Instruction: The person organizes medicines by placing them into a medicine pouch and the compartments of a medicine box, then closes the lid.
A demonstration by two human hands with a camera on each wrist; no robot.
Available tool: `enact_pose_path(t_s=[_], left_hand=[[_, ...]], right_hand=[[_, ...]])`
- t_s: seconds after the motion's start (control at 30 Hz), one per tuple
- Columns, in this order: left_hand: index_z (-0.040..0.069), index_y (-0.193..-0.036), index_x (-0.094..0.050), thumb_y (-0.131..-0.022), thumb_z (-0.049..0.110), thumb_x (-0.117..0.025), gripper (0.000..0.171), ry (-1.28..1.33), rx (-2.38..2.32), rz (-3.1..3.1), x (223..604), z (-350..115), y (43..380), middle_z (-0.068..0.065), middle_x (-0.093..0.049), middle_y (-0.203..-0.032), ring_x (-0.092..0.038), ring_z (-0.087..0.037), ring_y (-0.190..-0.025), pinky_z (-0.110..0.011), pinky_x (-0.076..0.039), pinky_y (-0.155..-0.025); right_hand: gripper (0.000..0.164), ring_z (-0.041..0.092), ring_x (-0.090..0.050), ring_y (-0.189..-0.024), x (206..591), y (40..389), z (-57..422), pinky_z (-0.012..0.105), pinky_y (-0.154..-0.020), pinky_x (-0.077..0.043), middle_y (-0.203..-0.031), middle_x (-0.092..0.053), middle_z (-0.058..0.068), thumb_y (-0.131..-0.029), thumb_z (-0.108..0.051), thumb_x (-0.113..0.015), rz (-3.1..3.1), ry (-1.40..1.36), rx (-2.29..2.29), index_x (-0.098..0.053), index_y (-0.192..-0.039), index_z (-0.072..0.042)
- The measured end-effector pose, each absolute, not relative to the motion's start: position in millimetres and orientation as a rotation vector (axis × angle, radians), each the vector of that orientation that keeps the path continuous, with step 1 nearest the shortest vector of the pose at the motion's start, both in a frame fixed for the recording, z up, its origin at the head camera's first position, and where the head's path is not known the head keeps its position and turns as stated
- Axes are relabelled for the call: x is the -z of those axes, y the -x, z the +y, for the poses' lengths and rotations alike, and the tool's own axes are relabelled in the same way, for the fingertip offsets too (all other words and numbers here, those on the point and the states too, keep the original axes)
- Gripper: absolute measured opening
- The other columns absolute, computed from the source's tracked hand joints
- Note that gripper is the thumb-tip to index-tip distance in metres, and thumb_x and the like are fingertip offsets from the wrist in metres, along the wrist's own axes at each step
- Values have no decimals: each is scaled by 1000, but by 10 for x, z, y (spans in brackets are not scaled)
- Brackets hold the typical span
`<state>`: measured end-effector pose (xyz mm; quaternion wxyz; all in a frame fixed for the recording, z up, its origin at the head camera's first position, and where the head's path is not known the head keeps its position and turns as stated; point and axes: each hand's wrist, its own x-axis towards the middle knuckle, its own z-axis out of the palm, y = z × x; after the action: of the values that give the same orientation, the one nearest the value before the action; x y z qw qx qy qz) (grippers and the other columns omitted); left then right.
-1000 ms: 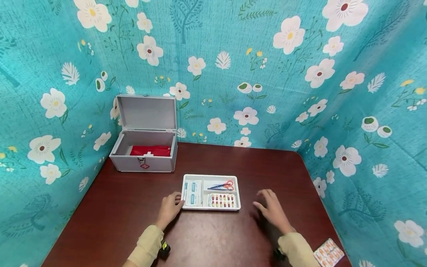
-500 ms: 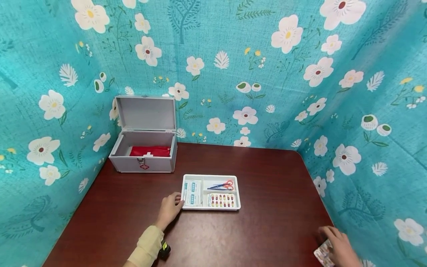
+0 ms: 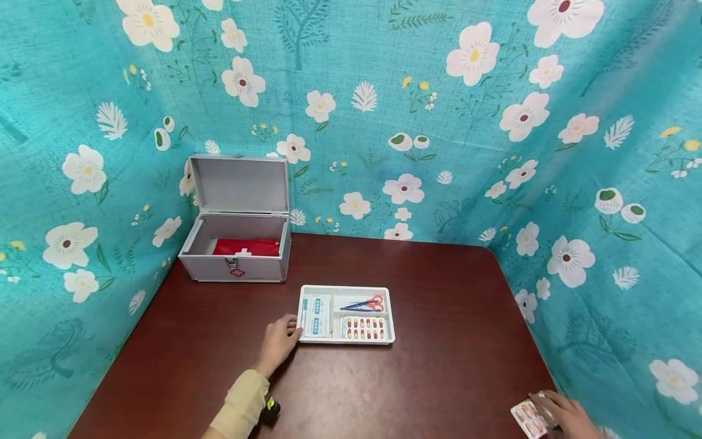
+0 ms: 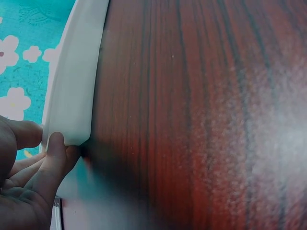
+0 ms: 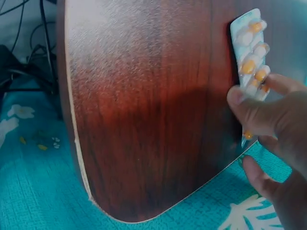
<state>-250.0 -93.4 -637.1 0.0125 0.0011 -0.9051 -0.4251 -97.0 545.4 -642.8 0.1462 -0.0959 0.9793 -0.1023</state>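
Observation:
At the left end of a white divided tray (image 3: 347,342), my left hand (image 3: 278,343) grips the front corner. In the left wrist view the thumb lies at the rim and the fingers at the tray's (image 4: 74,76) end wall. The tray holds white-and-blue packets (image 3: 316,317), orange-handled scissors (image 3: 375,303) and a blister pack of red-and-yellow capsules (image 3: 364,328). Far to the right, my right hand (image 3: 570,416) pinches a second blister pack (image 3: 528,418). The right wrist view shows thumb and finger on this pack (image 5: 249,43) of orange-and-white capsules, standing tilted near the table edge.
A grey metal case (image 3: 238,269) with its lid up stands at the back left, a red pouch (image 3: 247,247) with a white cross inside. Flowered teal cloth (image 3: 351,122) hangs around the brown table (image 3: 439,366). Dark cables (image 5: 41,52) lie beyond the table edge.
My right hand has gone from beside the tray to the table's right edge and taken hold of the loose blister pack. The left hand stays on the tray.

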Motion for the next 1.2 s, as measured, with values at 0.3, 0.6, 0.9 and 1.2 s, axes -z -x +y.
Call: enact_pose_path(t_s=[0.3,0.6,0.9,1.2], left_hand=[[-7,-113,-67,-88,7,-71,29,-5,1339,-2821,6385,-942,2496,-23,-74,-103,-75,-32,-94,-42,-62,-83],[-7,-113,-67,-88,7,-72,29,-13,1338,-2821,6389,-950,2486,-23,-74,-102,-75,-31,-94,-41,-62,-83],[-6,-113,-67,-88,7,-72,29,-18,1354,-2815,6386,-943,2499,-23,-75,-103,-75,-31,-95,-41,-62,-83],[-6,-113,-67,-88,7,-72,29,-10,1338,-2818,6382,-950,2503,-23,-74,-103,-75,-31,-95,-42,-62,-83]], right_hand=[[55,28,-62,-92,6487,908,5237,44,-75,-53,-106,-65,5,-64,-23,-90,3124,388,66,-68,-111,-5],[55,19,-57,-81,6415,990,5164,38,-72,-49,-92,-60,-4,-63,-32,-91,3064,286,84,-65,-107,-12],[57,15,-43,-71,6372,1016,5113,30,-61,-37,-82,-46,-1,-56,-33,-94,3078,209,260,-56,-95,-14],[53,2,-38,-58,6301,1053,5084,25,-50,-36,-72,-51,-2,-71,-20,-88,2924,147,506,-51,-105,-4]])
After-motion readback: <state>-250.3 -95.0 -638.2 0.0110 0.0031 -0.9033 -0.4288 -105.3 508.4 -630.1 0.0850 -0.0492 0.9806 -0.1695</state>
